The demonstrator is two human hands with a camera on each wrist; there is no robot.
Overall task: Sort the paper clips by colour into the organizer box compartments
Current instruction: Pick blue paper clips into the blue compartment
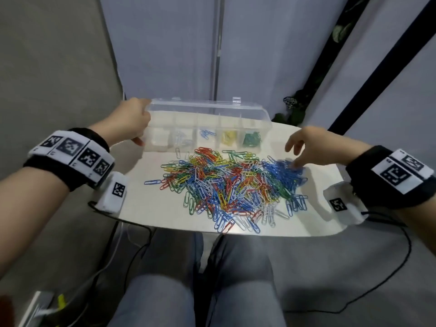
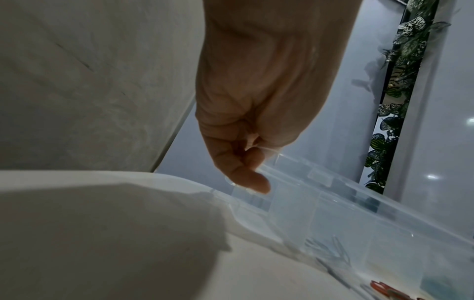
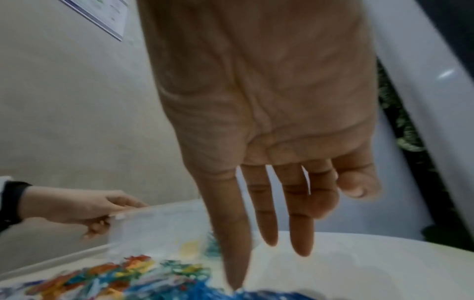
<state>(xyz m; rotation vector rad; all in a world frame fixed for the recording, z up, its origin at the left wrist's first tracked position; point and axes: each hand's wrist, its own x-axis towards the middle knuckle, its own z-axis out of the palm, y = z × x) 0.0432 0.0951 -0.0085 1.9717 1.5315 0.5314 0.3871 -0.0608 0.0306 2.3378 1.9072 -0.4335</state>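
Note:
A clear plastic organizer box (image 1: 264,119) stands at the back of the white table, its lid raised. Its compartments hold white, blue (image 1: 207,133), yellow (image 1: 228,137) and green (image 1: 252,139) clips; the leftmost looks empty. My left hand (image 1: 135,121) grips the box's left end (image 2: 259,172), fingers curled round its edge. A big mixed pile of coloured paper clips (image 1: 226,185) lies in front of the box, with a mostly blue heap (image 1: 285,175) at its right. My right hand (image 1: 304,149) is open, fingers straight, index fingertip (image 3: 234,284) touching the blue heap.
The table's front edge (image 1: 212,230) is close to the pile, with my knees under it. Cables hang off both sides. A grey wall stands at the left, blue panels and plant leaves (image 1: 295,107) behind. One blue clip (image 1: 151,182) lies apart at the left.

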